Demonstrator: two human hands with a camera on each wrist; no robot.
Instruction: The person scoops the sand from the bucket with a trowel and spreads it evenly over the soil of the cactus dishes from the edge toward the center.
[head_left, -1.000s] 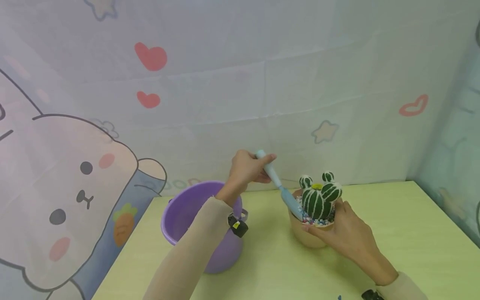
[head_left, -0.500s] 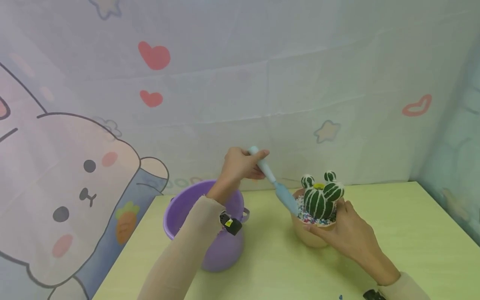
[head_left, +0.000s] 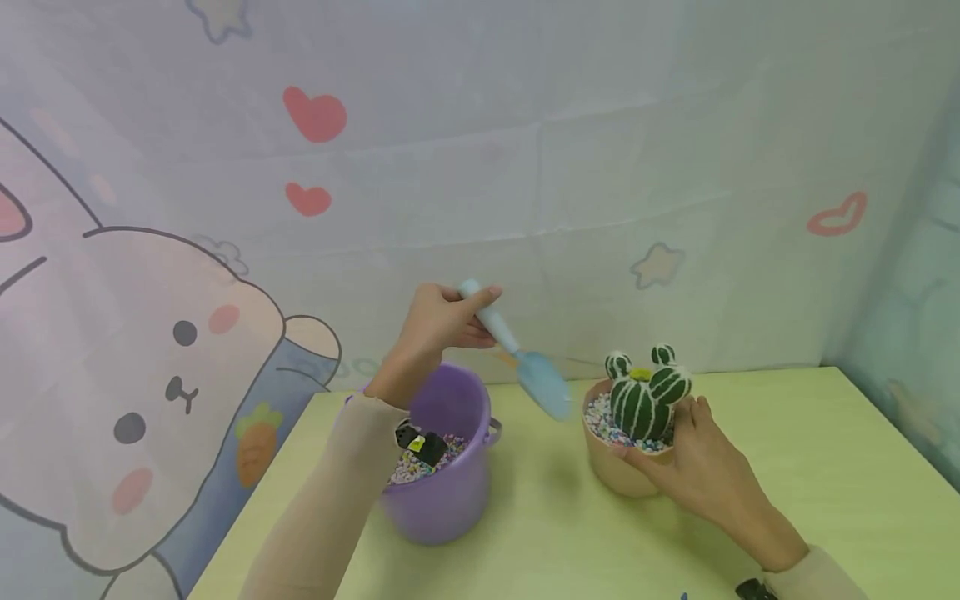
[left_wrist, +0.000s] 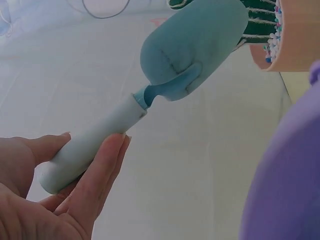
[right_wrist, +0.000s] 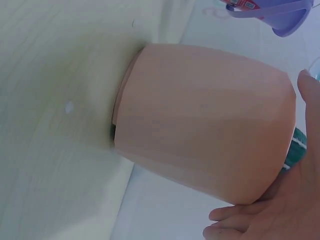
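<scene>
My left hand (head_left: 441, 323) grips the pale handle of a light blue hand trowel (head_left: 543, 385). Its blade hangs in the air between the purple bucket (head_left: 450, 508) and the flower pot (head_left: 618, 467). In the left wrist view the trowel's blade (left_wrist: 195, 42) shows its rounded back, and the thumb and fingers lie round the handle. A knitted cactus (head_left: 636, 410), green with white stripes, stands in the orange-tan pot among small multicoloured pebbles (head_left: 602, 421). My right hand (head_left: 708, 479) holds the pot at its rim, thumb in front and fingers beside the cactus.
More multicoloured pebbles (head_left: 408, 471) lie inside the bucket, partly hidden by my left wrist. A tiny blue thing (head_left: 684, 596) shows at the bottom edge of the head view. Behind the light yellow table (head_left: 795, 450) hangs a printed cloth (head_left: 585, 167).
My left hand has drawn the trowel out of the pot, moving left and slightly up toward the bucket. The blade has turned more face-on. My right hand stays on the pot.
</scene>
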